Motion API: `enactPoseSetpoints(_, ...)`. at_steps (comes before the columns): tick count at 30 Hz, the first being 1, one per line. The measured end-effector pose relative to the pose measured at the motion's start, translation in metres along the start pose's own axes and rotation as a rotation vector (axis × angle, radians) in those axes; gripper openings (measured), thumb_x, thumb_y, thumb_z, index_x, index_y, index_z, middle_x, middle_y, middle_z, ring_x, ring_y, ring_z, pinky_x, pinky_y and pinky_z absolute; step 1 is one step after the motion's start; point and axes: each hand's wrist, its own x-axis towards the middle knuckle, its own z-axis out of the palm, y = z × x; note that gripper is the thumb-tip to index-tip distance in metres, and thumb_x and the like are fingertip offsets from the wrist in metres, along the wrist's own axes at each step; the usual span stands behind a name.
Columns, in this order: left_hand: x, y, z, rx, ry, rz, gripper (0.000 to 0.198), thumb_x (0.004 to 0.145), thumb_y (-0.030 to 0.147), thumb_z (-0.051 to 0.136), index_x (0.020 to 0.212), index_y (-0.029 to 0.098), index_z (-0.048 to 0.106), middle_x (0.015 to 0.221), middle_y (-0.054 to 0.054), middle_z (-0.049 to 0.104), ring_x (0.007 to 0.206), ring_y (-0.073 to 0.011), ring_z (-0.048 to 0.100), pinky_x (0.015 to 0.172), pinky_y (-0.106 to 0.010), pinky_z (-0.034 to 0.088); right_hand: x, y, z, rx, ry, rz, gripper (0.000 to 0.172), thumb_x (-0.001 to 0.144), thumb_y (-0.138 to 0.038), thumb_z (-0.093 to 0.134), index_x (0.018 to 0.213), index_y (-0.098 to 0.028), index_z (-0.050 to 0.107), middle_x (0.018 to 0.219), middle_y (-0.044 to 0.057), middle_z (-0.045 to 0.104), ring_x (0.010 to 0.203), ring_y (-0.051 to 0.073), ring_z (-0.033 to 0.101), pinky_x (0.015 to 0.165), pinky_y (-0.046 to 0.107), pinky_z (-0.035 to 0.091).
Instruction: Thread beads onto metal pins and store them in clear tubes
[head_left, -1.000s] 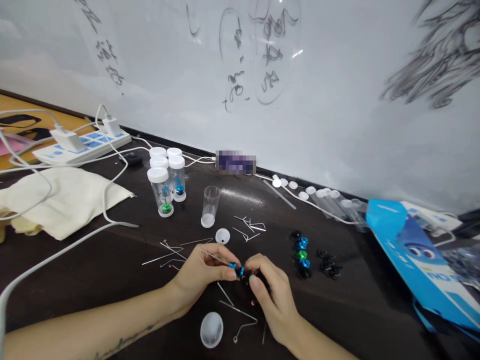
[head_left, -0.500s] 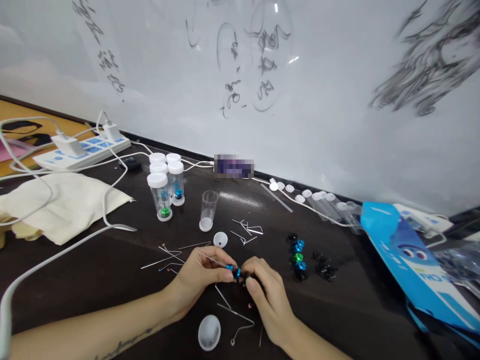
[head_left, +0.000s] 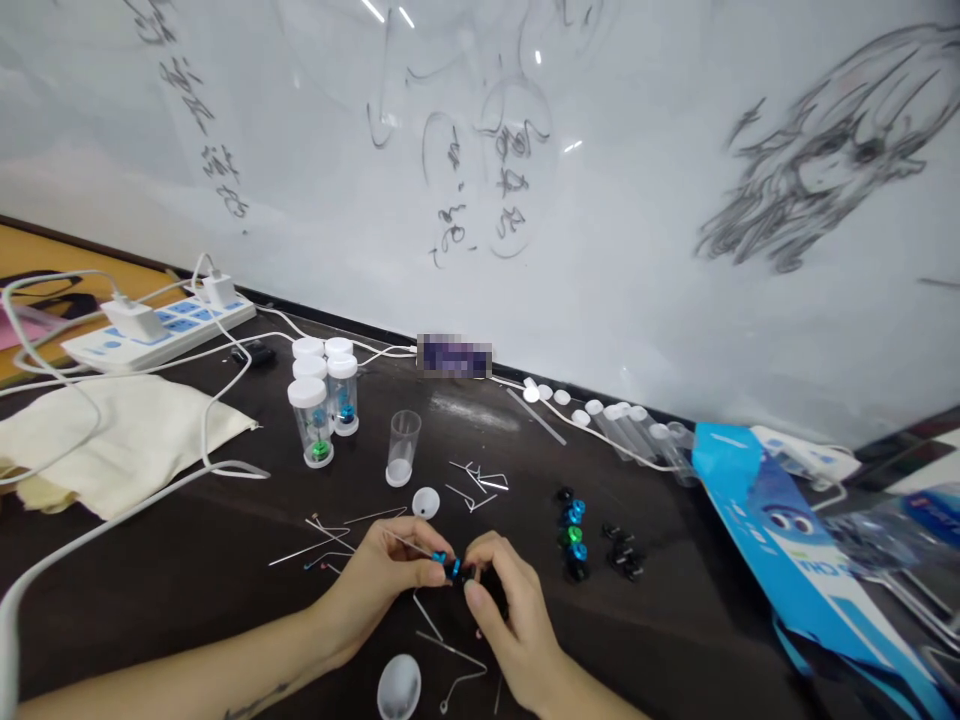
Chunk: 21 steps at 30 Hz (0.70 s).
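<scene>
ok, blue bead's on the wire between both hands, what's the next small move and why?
Probably slide the blue bead further along the thin wire. The left hand pinches the wire, the right hand pinches at the bead, and the bead sits near the wire's end, so it could slip off.

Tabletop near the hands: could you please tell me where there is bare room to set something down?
Bare dark table lies between the black clips and the blue packet, and between the white cable and the left hand. It is crowded around both hands, among bent wires and beads.
</scene>
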Motion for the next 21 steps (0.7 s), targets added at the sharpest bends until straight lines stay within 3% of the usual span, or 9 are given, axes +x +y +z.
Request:
enactPoseSetpoints(4, -0.0007, 0.0012, 0.0020, 0.012, 0.015, 0.007, 0.015, 0.059, 0.015, 0.085, 0.071, 0.016, 0.075, 0.065, 0.000, 0.070, 0.064, -0.0124, 0.057, 0.066, -0.022, 0.042, 0.0011, 0.0004, -0.0007, -0.004, -0.006, 0.027, 0.035, 0.101, -0.041, 0.034, 0.077, -0.021, 0.050, 0.073, 0.001, 0.055, 0.071, 0.017, 0.053, 0.069, 0.030, 0.040)
enactPoseSetpoints(14, 0.0004, 0.0044, 0.0055, 0.020, 0.052, -0.001, 0.014, 0.060, 0.015, 0.084, 0.071, 0.015, 0.075, 0.067, -0.001, 0.071, 0.066, -0.0146, 0.059, 0.068, -0.024, 0.042, 0.0015, 0.0016, 0.0009, 0.090, 0.053, 0.014, 0.004, 0.090, -0.023, 0.053, 0.088, -0.020, 0.052, 0.079, 0.001, 0.054, 0.072, 0.016, 0.055, 0.068, 0.028, 0.044)
enactPoseSetpoints(18, 0.0007, 0.0056, 0.0061, 0.027, 0.064, 0.005, 0.016, 0.058, 0.016, 0.085, 0.069, 0.015, 0.075, 0.066, -0.002, 0.071, 0.067, -0.0154, 0.060, 0.068, -0.025, 0.042, 0.0007, 0.0036, 0.0011, 0.122, 0.079, 0.000, 0.007, 0.088, -0.023, 0.056, 0.094, -0.020, 0.053, 0.078, 0.000, 0.054, 0.073, 0.016, 0.056, 0.069, 0.029, 0.045)
enactPoseSetpoints(21, 0.0009, 0.0045, 0.0054, 0.032, 0.058, 0.007, 0.015, 0.058, 0.016, 0.085, 0.070, 0.015, 0.075, 0.067, -0.002, 0.072, 0.067, -0.0157, 0.060, 0.068, -0.025, 0.042, 0.0012, 0.0050, -0.0005, 0.154, 0.051, 0.021, 0.014, 0.093, -0.034, 0.051, 0.096, -0.020, 0.054, 0.082, 0.002, 0.055, 0.074, 0.017, 0.055, 0.070, 0.029, 0.045)
